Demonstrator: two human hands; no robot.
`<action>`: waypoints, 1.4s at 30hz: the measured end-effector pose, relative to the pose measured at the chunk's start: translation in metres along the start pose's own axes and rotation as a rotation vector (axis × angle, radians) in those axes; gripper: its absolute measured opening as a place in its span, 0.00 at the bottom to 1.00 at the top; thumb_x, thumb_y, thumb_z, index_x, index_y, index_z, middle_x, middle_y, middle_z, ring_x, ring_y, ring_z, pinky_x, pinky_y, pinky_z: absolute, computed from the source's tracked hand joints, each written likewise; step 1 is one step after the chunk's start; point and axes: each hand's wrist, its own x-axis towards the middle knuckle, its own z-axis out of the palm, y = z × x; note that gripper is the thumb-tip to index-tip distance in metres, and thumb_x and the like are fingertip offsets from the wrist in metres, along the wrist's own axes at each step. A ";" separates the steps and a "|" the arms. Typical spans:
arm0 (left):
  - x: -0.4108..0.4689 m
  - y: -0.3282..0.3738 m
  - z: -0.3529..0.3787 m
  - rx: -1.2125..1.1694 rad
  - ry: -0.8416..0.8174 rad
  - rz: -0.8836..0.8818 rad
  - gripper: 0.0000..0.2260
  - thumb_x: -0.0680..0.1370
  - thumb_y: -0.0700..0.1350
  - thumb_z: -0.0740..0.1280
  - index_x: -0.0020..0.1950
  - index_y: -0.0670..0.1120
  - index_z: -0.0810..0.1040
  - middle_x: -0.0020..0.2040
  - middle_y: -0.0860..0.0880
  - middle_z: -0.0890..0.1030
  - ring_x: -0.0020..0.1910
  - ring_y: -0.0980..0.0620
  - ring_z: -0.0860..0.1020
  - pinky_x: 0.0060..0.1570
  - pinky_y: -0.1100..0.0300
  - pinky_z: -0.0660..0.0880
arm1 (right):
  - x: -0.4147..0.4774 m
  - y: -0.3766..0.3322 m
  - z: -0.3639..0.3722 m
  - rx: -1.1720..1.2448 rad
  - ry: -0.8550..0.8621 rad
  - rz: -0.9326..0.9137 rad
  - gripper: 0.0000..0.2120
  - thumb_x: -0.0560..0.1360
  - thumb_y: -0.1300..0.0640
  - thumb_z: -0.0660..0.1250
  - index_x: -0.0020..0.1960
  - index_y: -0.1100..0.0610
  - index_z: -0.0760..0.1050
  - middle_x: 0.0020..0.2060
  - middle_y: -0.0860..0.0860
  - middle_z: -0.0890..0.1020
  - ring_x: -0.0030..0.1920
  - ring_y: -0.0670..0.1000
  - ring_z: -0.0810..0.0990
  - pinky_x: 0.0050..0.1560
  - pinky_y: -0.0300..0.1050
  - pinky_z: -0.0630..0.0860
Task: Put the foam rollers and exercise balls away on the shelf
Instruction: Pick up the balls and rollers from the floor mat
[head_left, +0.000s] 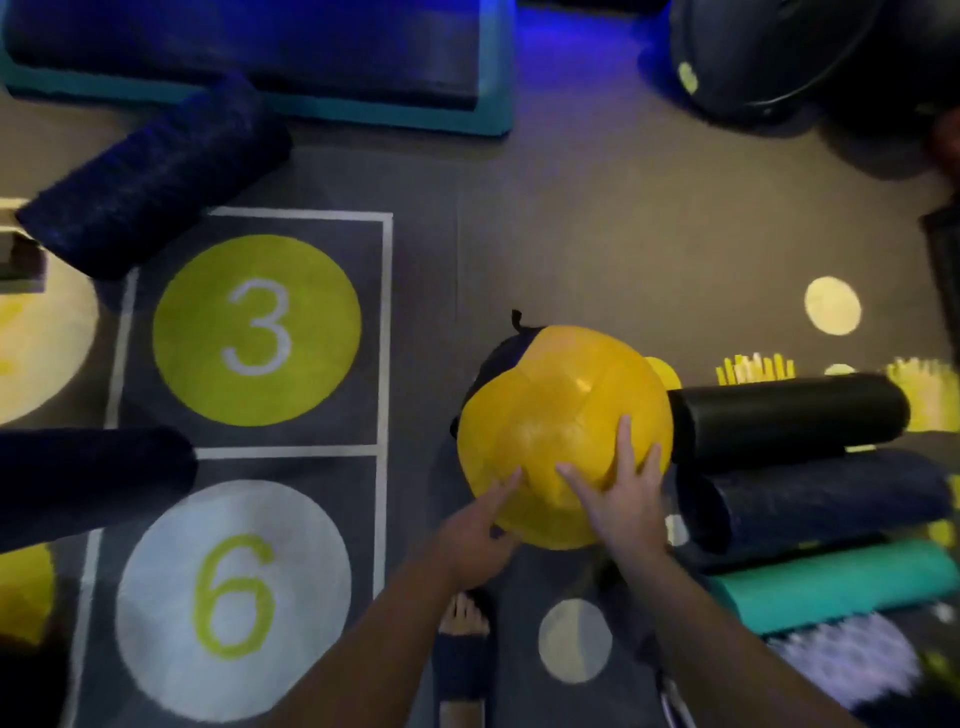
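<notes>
Yellow exercise ball (561, 415) sits low on the floor in the head view, just ahead of the person's sandalled foot (462, 644), with a dark rounded thing (498, 364) pressed against its far left side. The right hand (623, 499) lies spread flat on the ball's near right face. The left hand (472, 535) reaches in lower down with its fingers extended to the near left side, and neither hand is curled round anything.

To lift well, the left palm probably ought to slide further under and the hands sit opposite each other. The skin looks smooth, and a squeeze from one side would likely roll the ball toward the black foam roller (789, 415) it touches.

No shelf, bin or other container shows here. That black roller lies beside a navy foam roller (821, 493) and a teal foam roller (841, 582) at the right; whether they rest on a rack I cannot tell. Loose on the floor are a slanted navy roller (156, 171), a near-left navy roller (88, 478) and a large black ball (769, 52).
</notes>
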 end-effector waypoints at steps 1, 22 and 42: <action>-0.005 0.004 -0.008 -0.006 0.017 0.015 0.33 0.83 0.55 0.65 0.80 0.68 0.48 0.79 0.59 0.58 0.73 0.54 0.69 0.65 0.66 0.66 | 0.011 0.000 -0.008 -0.061 -0.032 0.011 0.52 0.70 0.23 0.62 0.82 0.38 0.37 0.82 0.62 0.47 0.78 0.69 0.58 0.71 0.69 0.66; -0.296 -0.153 -0.352 0.211 0.760 -0.868 0.61 0.65 0.69 0.76 0.83 0.52 0.39 0.83 0.41 0.43 0.80 0.31 0.45 0.72 0.28 0.58 | -0.174 -0.342 0.049 -0.210 -0.350 -0.518 0.36 0.83 0.41 0.58 0.84 0.50 0.45 0.83 0.55 0.49 0.81 0.57 0.56 0.76 0.58 0.63; -0.275 -0.140 -0.501 0.267 0.720 -0.799 0.62 0.51 0.79 0.66 0.79 0.54 0.51 0.77 0.43 0.54 0.72 0.36 0.58 0.61 0.38 0.71 | -0.123 -0.557 0.085 -0.214 -0.395 -0.521 0.34 0.82 0.49 0.63 0.83 0.57 0.54 0.82 0.56 0.55 0.80 0.59 0.60 0.73 0.53 0.66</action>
